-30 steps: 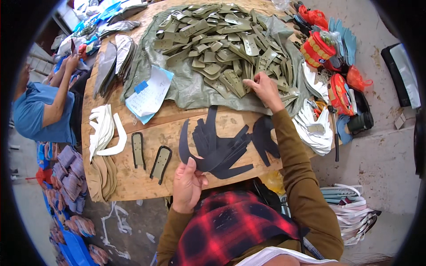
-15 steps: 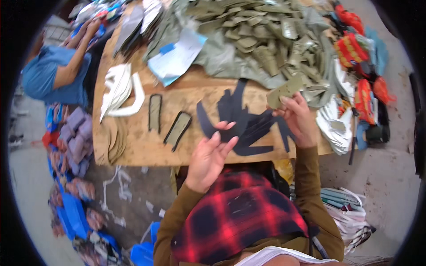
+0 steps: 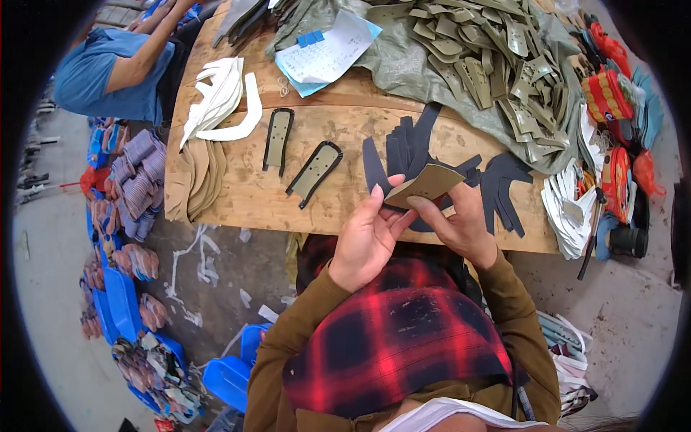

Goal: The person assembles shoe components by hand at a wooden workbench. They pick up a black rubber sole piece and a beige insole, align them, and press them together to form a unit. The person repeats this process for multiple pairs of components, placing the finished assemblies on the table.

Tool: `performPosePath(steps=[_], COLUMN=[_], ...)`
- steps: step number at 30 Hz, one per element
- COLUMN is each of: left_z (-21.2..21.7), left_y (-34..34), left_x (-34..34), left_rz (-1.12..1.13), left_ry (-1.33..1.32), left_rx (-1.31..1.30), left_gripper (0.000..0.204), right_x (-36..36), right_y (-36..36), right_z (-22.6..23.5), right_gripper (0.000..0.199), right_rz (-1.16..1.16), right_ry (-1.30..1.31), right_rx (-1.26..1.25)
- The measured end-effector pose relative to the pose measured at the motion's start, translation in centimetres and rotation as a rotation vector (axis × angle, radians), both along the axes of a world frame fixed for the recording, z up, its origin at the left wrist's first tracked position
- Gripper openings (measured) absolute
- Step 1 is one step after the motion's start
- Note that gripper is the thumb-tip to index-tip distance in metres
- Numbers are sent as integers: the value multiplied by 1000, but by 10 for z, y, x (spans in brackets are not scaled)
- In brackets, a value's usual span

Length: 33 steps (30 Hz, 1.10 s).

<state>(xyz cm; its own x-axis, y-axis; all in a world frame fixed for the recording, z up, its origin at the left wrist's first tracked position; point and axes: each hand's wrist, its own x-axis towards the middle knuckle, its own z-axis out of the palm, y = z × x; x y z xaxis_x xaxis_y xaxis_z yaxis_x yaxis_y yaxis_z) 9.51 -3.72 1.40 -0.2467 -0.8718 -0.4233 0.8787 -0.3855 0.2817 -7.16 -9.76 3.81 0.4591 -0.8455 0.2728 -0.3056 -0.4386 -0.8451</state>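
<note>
An olive, slightly curved shoe-upper piece [image 3: 430, 181] with small holes is held in front of me, above the near part of the table. My right hand [image 3: 461, 227] grips its right side, thumb on the near face. At its lower left corner, my left hand [image 3: 368, 234] has its fingers against the piece, partly under it. Behind and beside my hands lie dark navy curved cut strips [image 3: 407, 147], fanned on the wood. Two olive pieces with black edging, one upright [image 3: 278, 142] and one slanted [image 3: 315, 173], rest to their left.
White cut pieces [image 3: 216, 93] and tan ones [image 3: 194, 180] lie at the table's left. A paper sheet [image 3: 327, 54] and a heap of olive pieces [image 3: 482, 57] sit at the back. White pieces [image 3: 568, 209] hang at the right edge. A person in blue [image 3: 119, 75] sits at far left.
My right hand has brought the olive piece down and left, toward my body. My left hand has come up to touch it. The whole view has shifted.
</note>
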Motion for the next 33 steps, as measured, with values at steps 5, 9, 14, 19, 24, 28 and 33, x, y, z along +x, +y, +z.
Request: performPosePath(steps=[5, 9, 14, 19, 24, 28, 33], left_z=[-2, -1, 2, 0, 3, 20, 35], left_y=[1, 2, 2, 2, 2, -17, -22], left_x=[-2, -1, 0, -1, 1, 20, 41], left_rz=[7, 9, -1, -16, -14, -76, -46], left_ry=[-2, -21, -28, -40, -60, -639, -1361], left_rx=[10, 4, -2, -21, -79, -207, -408], left_gripper=[41, 41, 42, 43, 40, 32, 22], right_x=[1, 3, 3, 2, 8, 1, -2], right_y=[2, 1, 0, -1, 1, 4, 9], right_z=[-5, -6, -7, -9, 10, -9, -2], right_gripper=[31, 31, 31, 31, 30, 30, 32], right_rz=[-11, -15, -7, 0, 15, 70, 121], right_ry=[2, 11, 17, 17, -14, -79, 93], right_rx=[-23, -98, -116, -132, -194, -326, -522])
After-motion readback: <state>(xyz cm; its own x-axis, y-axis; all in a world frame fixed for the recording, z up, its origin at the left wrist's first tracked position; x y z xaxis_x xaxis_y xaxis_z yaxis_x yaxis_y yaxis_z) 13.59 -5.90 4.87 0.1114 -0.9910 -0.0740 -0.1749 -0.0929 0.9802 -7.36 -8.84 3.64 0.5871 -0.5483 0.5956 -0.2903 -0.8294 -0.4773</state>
